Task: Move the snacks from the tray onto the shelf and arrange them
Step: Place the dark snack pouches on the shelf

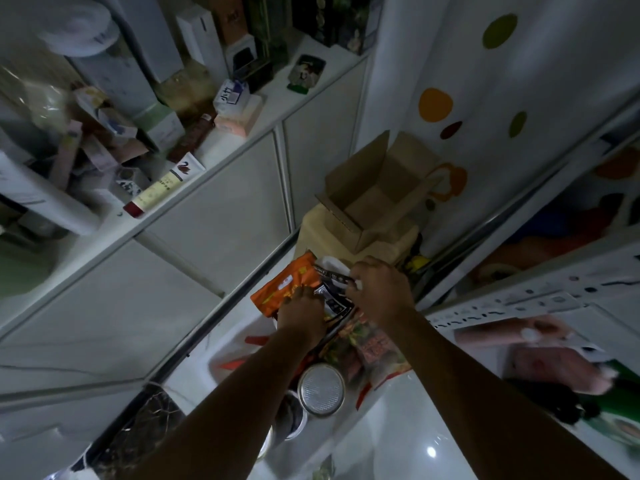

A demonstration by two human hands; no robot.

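Note:
Both my hands reach down into a pile of snack packets on a white tray on the floor. My left hand rests with curled fingers on an orange packet and the edge of a black-and-white packet. My right hand pinches the top of that black-and-white packet. A colourful red and yellow packet lies under my right forearm. The white shelf runs along the upper left, crowded with boxes and tubes.
An open cardboard box stands just beyond the snacks on a beige carton. A round metal lid lies near my left forearm. White cabinet doors sit under the shelf. Another shelf unit holds items at the right.

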